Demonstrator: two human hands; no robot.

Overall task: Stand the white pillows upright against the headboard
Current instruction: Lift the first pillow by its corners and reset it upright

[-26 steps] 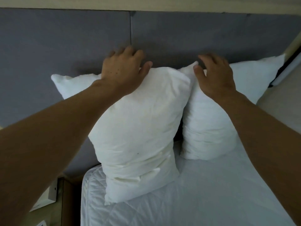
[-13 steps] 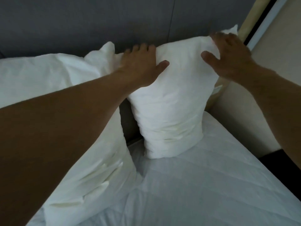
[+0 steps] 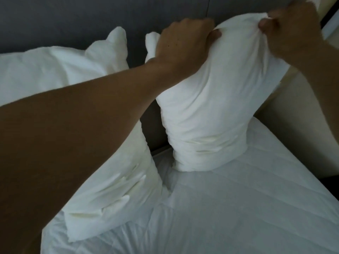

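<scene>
Two white pillows stand on the bed against the grey headboard (image 3: 73, 17). The right pillow (image 3: 211, 110) is upright, its bottom edge on the mattress. My left hand (image 3: 183, 44) grips its upper left edge, fingers curled into the fabric. My right hand (image 3: 291, 32) pinches its top right corner, bunching the cloth. The left pillow (image 3: 60, 70) leans on the headboard; my left forearm crosses in front of it and hides its middle.
A white quilted mattress (image 3: 238, 208) fills the foreground. A beige wall (image 3: 286, 110) runs close along the bed's right side. A dark gap of headboard shows between the two pillows.
Both hands went from the left pillow's top to the right pillow. They lay flat on it half a second ago; now both are closed on its top edge.
</scene>
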